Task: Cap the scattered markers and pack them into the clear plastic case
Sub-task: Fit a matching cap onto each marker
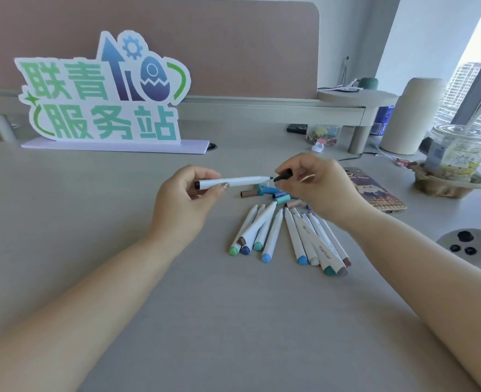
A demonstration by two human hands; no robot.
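A person's left grip (188,190) holds a white marker (233,181) above the desk (92,193) while the right grip (315,185) pinches its black cap (284,175) just off the tip, with a fan of uncapped markers (284,236) and loose caps (267,192) yet to be paired and no case in sight.

Level white marker (239,181), black cap (284,175) just beside

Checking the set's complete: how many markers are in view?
11 markers: one in the left hand, five fanned on the desk, five more to their right; overlap may hide others.
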